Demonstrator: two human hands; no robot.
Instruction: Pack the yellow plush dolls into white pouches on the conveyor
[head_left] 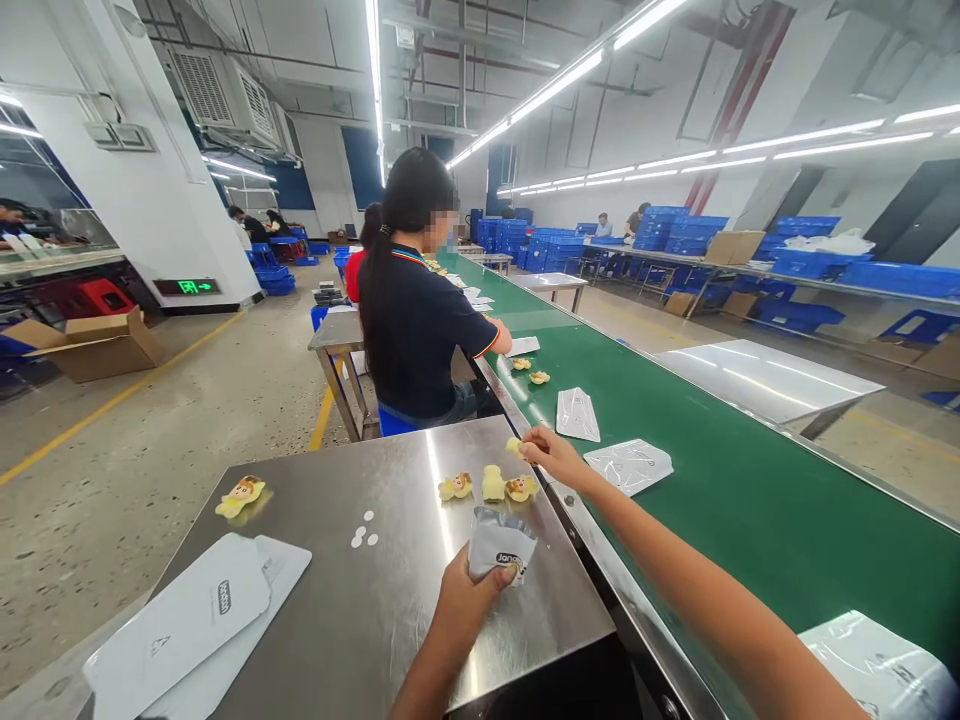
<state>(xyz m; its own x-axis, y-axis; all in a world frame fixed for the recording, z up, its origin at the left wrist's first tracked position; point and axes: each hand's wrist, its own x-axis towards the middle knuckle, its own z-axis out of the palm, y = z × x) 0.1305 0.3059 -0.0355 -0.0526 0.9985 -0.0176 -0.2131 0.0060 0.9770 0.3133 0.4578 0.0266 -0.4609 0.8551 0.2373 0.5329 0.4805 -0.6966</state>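
Observation:
My left hand (463, 595) is closed around a small grey-white printed pouch (501, 545), its mouth upward, above the metal table. Over the table's right edge, my right hand (553, 455) pinches a small pale-yellow piece (514, 446); its exact kind is too small to make out. Just beyond the pouch lie a yellow doll-faced figure (455, 487), a plain yellow piece (493, 483) and another doll-faced figure (522, 487). One more such figure (241, 496) rests at the table's far left. Several white round discs (361, 532) lie mid-table.
Flat white bags (180, 620) lie stacked at the table's front left. Along the right runs a green conveyor belt (720, 500) carrying silvery pouches (628, 466) and small yellow figures (539, 378). A co-worker (420, 310) sits ahead beside the belt.

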